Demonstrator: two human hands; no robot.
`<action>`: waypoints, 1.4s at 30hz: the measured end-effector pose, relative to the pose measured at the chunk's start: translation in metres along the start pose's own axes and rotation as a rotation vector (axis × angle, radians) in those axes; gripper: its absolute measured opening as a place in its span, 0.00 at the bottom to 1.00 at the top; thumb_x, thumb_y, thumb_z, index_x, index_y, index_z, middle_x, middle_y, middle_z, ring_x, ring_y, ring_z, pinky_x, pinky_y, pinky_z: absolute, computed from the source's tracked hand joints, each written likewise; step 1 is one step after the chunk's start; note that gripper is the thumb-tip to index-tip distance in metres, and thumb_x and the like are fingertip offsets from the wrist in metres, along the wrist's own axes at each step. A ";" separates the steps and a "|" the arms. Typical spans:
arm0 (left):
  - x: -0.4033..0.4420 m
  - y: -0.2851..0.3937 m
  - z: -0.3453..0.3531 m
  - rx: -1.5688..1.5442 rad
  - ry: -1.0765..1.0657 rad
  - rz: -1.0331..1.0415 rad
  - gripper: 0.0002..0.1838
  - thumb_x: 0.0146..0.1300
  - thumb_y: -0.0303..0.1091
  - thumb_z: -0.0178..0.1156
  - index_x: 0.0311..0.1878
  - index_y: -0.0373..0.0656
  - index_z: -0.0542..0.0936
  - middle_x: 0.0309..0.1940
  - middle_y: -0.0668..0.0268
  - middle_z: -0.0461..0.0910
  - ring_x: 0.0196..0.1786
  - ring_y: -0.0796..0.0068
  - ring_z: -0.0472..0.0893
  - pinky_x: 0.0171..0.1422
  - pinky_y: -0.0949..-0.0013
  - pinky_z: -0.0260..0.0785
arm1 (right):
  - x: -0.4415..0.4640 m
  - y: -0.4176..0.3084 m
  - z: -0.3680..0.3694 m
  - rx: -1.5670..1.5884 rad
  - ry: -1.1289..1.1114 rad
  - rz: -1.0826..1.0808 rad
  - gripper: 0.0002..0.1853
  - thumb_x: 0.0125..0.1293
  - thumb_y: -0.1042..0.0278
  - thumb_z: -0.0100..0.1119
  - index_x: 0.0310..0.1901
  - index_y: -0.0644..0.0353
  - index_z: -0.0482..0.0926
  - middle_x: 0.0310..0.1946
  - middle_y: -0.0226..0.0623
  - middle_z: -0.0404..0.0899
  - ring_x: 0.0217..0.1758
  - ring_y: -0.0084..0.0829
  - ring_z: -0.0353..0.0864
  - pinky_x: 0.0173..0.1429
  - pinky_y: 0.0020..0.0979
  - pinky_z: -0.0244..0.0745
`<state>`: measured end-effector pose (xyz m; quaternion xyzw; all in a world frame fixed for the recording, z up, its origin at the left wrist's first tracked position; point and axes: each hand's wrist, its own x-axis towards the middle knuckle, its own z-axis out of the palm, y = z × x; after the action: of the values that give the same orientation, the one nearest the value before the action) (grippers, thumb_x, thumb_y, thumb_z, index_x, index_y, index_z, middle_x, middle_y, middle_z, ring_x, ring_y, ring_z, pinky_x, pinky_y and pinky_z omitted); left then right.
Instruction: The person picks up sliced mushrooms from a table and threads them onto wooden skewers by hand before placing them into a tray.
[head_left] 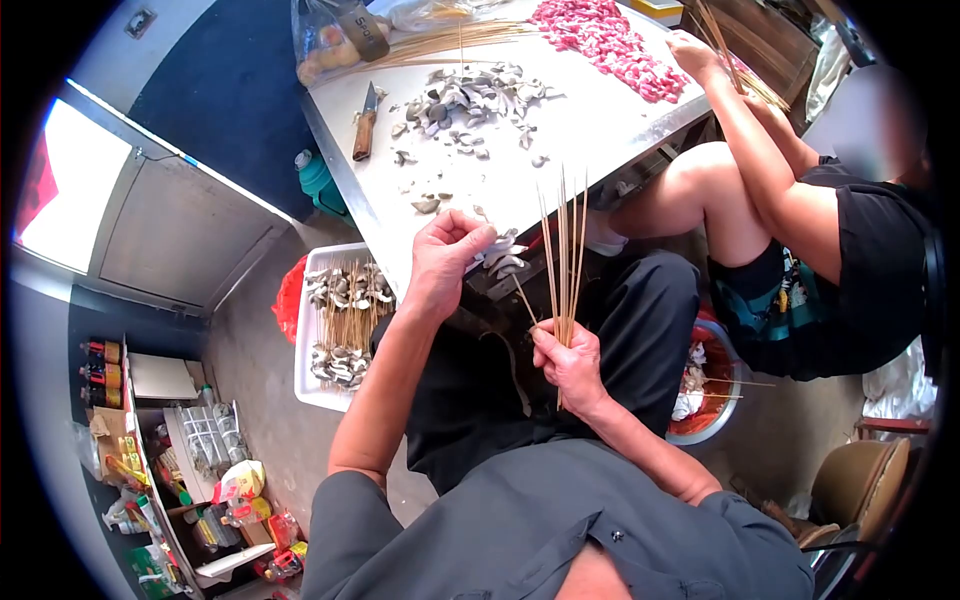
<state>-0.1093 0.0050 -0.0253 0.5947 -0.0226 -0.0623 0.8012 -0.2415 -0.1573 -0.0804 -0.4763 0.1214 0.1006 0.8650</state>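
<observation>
My right hand (568, 365) is closed round a bundle of thin wooden skewers (566, 260) that fan upward. One more skewer slants up-left from it, with grey-white pieces (503, 255) threaded near its tip. Just left of those pieces, at the table's near corner, my left hand (447, 255) has thumb and forefinger pinched together; what lies between them is too small to tell. Beyond my hands, a pile of grey-white pieces (475, 98) is spread over the white table (375, 205), with a few loose ones (427, 204) closer. A wooden-handled knife (366, 125) lies left of the pile.
A white tray (303, 350) of filled skewers stands on the floor at left. Red meat pieces (610, 45) and bare skewers (440, 43) lie at the table's back. At right sits a co-worker (810, 220) holding skewers. A bucket (735, 385) stands by my right leg.
</observation>
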 end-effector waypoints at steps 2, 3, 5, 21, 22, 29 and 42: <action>-0.002 -0.001 0.001 0.042 -0.025 0.026 0.06 0.56 0.25 0.68 0.31 0.41 0.78 0.27 0.70 0.81 0.30 0.85 0.77 0.36 0.80 0.69 | -0.001 0.000 -0.001 -0.013 -0.004 0.024 0.04 0.67 0.69 0.58 0.38 0.59 0.77 0.18 0.26 0.73 0.13 0.12 0.61 0.17 0.16 0.52; -0.003 -0.001 0.001 0.081 -0.051 0.054 0.06 0.56 0.24 0.67 0.31 0.40 0.78 0.27 0.69 0.81 0.30 0.84 0.77 0.37 0.80 0.70 | -0.004 0.003 -0.001 -0.009 -0.003 0.022 0.04 0.67 0.69 0.58 0.38 0.59 0.77 0.18 0.26 0.73 0.13 0.12 0.61 0.17 0.16 0.52; -0.005 -0.004 0.006 0.114 -0.051 0.044 0.06 0.56 0.23 0.67 0.31 0.39 0.78 0.28 0.68 0.81 0.31 0.84 0.77 0.40 0.79 0.71 | -0.006 0.009 -0.002 -0.020 0.016 0.082 0.04 0.67 0.70 0.58 0.38 0.59 0.77 0.18 0.26 0.73 0.13 0.12 0.60 0.16 0.17 0.52; 0.198 0.037 0.030 1.111 0.139 0.442 0.12 0.53 0.39 0.62 0.34 0.39 0.83 0.27 0.58 0.82 0.32 0.64 0.82 0.42 0.64 0.73 | 0.007 -0.005 -0.013 0.035 0.001 0.018 0.04 0.67 0.70 0.58 0.37 0.60 0.77 0.19 0.26 0.73 0.13 0.12 0.61 0.17 0.16 0.53; 0.215 0.032 0.030 1.152 0.130 0.426 0.12 0.52 0.39 0.63 0.33 0.40 0.83 0.28 0.58 0.83 0.34 0.63 0.82 0.42 0.63 0.73 | 0.008 -0.006 -0.014 0.021 0.009 0.028 0.04 0.67 0.70 0.58 0.37 0.60 0.77 0.19 0.26 0.73 0.14 0.12 0.61 0.18 0.16 0.54; 0.245 0.017 0.042 1.283 0.072 0.345 0.08 0.47 0.35 0.64 0.28 0.41 0.83 0.28 0.58 0.82 0.33 0.63 0.81 0.41 0.64 0.73 | 0.018 -0.007 -0.025 0.014 0.049 -0.001 0.05 0.67 0.69 0.58 0.38 0.61 0.77 0.19 0.25 0.74 0.15 0.12 0.63 0.18 0.16 0.55; 0.123 0.031 0.004 0.208 -0.159 0.113 0.06 0.63 0.27 0.61 0.40 0.36 0.79 0.34 0.60 0.82 0.32 0.72 0.82 0.41 0.67 0.78 | 0.009 -0.005 -0.017 0.012 0.011 -0.008 0.06 0.67 0.68 0.58 0.38 0.61 0.77 0.18 0.26 0.73 0.14 0.12 0.62 0.17 0.16 0.54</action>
<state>0.0144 -0.0053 0.0009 0.6656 -0.1258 -0.0611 0.7331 -0.2336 -0.1740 -0.0879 -0.4721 0.1249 0.0939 0.8676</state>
